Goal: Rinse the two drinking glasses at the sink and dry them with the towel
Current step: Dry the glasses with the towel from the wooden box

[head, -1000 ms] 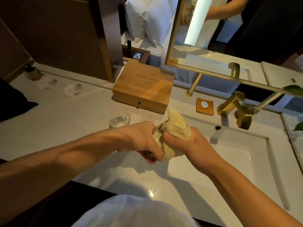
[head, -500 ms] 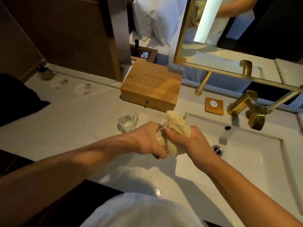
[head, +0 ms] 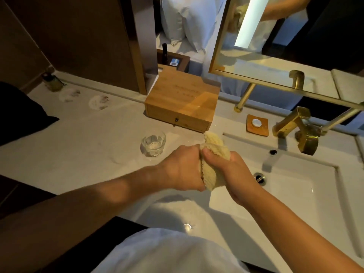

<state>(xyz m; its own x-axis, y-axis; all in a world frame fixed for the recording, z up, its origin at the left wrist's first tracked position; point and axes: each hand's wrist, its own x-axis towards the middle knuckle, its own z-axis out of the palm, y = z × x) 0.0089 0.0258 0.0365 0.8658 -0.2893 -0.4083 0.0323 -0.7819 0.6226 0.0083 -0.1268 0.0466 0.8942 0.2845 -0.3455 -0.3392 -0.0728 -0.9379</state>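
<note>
Head | left hand [head: 183, 170], right hand [head: 233, 174] clutch bunched cream towel [head: 215, 147] | faceted glass [head: 153, 143] upright

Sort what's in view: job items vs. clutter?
Job: towel, gripped by left hand and right hand; glass on the counter; sink; faucet. Second glass not visible.
Lying about: wooden box; small wooden tray; small bottle.

Wooden box [head: 181, 104], soap dish [head: 263, 131]

Support: pale stone countertop [head: 78, 154]. Clear faceted drinking glass [head: 153, 145] at centre; rectangular wooden box [head: 182, 103] behind it; two round white coasters [head: 98, 102] upper left.
</note>
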